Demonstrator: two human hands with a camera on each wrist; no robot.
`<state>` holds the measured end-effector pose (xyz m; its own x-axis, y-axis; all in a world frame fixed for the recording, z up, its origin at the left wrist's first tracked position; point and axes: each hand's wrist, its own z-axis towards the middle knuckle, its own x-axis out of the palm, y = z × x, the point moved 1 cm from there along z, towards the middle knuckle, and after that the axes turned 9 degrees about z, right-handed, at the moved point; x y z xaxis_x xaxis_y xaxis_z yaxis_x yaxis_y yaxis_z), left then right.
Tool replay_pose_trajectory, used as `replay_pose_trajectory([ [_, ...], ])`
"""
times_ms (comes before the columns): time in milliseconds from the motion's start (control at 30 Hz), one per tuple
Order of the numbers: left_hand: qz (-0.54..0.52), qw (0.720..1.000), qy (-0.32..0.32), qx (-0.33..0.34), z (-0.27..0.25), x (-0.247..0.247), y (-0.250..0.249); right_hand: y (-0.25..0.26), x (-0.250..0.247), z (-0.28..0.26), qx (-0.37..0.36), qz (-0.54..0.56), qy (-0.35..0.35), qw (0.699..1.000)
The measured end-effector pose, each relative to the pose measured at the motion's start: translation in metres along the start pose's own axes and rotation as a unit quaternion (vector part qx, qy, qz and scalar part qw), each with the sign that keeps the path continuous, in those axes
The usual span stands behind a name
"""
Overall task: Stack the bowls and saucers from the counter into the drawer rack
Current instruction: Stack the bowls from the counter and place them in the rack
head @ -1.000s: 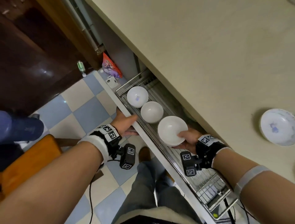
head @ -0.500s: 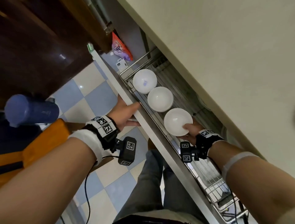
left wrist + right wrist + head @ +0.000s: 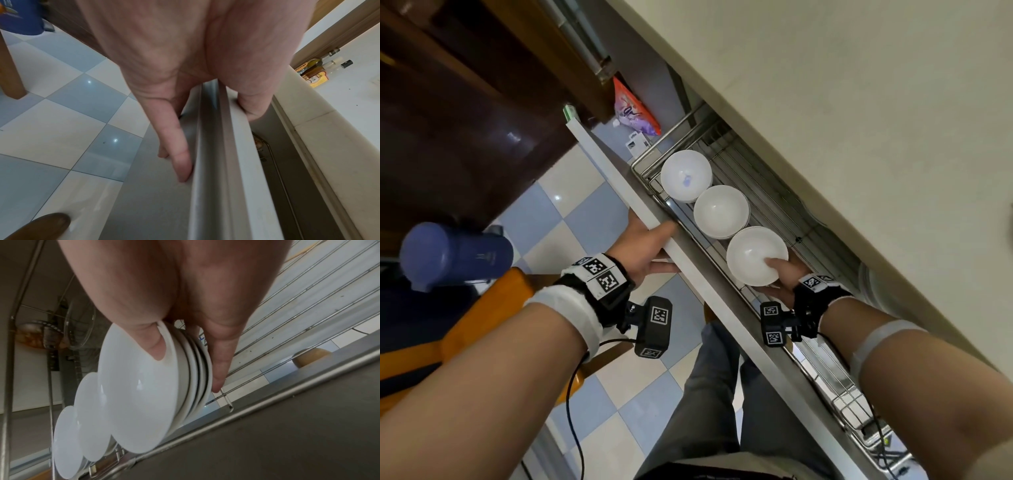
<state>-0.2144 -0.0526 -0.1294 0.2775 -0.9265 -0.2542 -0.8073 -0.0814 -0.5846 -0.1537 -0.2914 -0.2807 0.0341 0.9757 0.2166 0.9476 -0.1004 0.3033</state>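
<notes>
Three white bowl stacks sit in a row in the wire drawer rack (image 3: 774,192). My right hand (image 3: 779,274) grips the nearest stack of bowls (image 3: 753,255) at its rim, thumb inside the top bowl (image 3: 135,386), fingers (image 3: 221,363) along the outside of the stack. The middle bowl stack (image 3: 720,210) and the far bowl (image 3: 686,174), which has a blue mark inside, stand beyond it. My left hand (image 3: 650,240) holds the drawer front's top edge (image 3: 236,146), thumb (image 3: 252,104) on the inner side and fingers (image 3: 179,154) on the outer face.
The beige counter (image 3: 859,102) overhangs the drawer on the right. A glass bowl (image 3: 80,327) stands deeper in the rack. A blue jug (image 3: 455,253) and an orange chair (image 3: 482,315) are at the left over the checkered floor. Bottles (image 3: 320,68) stand on the counter.
My right hand has lowered the bowl stack into the rack beside the middle stack. The head view has swung, so the saucer on the counter has left the picture. The left hand stays on the drawer front.
</notes>
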Motion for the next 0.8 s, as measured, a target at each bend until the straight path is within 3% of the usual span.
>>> replay_pose_trajectory([
  [200, 0.001, 1.000, -0.001, -0.007, 0.002, -0.001, 0.001, 0.007, -0.009, 0.003, 0.023, -0.093, -0.037, 0.995],
  [533, -0.004, 1.000, -0.011, -0.012, 0.003, 0.001, 0.002, 0.004, -0.009, -0.004, 0.030, -0.065, -0.049, 0.996],
  [800, -0.038, 0.998, -0.038, -0.035, -0.014, 0.007, -0.004, 0.030, -0.015, -0.056, -0.017, -0.167, -0.072, 0.983],
])
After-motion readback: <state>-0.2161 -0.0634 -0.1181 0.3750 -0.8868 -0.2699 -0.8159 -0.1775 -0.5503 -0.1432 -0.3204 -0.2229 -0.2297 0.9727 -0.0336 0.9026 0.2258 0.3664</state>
